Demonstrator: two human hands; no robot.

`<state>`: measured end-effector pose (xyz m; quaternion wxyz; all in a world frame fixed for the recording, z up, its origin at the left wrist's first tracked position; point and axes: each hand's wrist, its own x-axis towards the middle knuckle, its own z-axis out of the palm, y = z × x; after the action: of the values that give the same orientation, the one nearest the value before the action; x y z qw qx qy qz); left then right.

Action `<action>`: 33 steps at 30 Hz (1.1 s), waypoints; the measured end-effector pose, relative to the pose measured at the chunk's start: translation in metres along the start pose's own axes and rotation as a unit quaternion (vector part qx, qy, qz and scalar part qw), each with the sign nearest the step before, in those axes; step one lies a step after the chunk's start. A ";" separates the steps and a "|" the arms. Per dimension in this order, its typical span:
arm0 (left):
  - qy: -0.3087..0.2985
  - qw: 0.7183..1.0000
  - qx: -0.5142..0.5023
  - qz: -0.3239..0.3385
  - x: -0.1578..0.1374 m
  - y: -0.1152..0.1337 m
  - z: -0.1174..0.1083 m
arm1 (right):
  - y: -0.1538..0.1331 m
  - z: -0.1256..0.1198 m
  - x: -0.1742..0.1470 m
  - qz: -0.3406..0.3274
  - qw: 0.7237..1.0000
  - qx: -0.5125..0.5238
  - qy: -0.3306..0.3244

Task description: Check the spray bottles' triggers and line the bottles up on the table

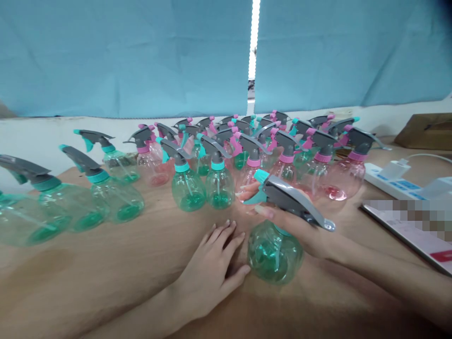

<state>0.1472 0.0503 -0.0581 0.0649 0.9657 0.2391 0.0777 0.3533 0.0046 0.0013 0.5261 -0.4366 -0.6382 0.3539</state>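
A green see-through spray bottle (273,256) with a grey head and turquoise nozzle is in my right hand (294,219). That hand wraps round it just under the spray head, and the bottle leans a little. My left hand (215,263) lies palm down on the wooden table (116,278), fingers stretched out and apart, holding nothing. Its thumb is close to the bottle's left side. Just beyond my hands stand two more green spray bottles, one on the left (189,188) and one beside it (219,186).
Behind stand several pink spray bottles (344,176) and green ones in crowded rows. More green bottles (118,197) line the left. At right are a white power strip (391,179), a phone-like device (406,230) and a brown box (423,132). A blue sheet (141,56) covers the wall.
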 end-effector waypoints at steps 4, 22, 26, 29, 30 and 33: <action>-0.001 1.000 -0.002 -0.002 0.000 0.001 0.000 | -0.005 -0.001 -0.001 0.011 1.000 -0.011 -0.004; 0.004 1.000 -0.015 -0.001 -0.001 0.000 0.001 | 0.020 -0.008 -0.008 0.066 0.997 0.026 -0.016; -0.006 1.000 -0.015 -0.001 0.001 0.000 0.000 | 0.025 -0.010 -0.011 0.081 0.996 0.035 -0.018; -0.011 1.000 -0.013 -0.002 0.001 0.000 0.000 | 0.021 -0.008 -0.010 0.076 0.997 0.033 -0.003; -0.009 1.000 -0.014 -0.002 0.001 0.000 0.000 | 0.018 -0.007 -0.009 0.068 0.997 0.033 -0.002; 0.001 1.000 -0.016 0.000 0.000 0.000 0.001 | 0.005 -0.005 -0.006 0.034 0.999 0.021 -0.011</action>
<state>0.1475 0.0505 -0.0588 0.0806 0.9644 0.2380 0.0827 0.3593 0.0005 -0.0048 0.5158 -0.4435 -0.6211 0.3893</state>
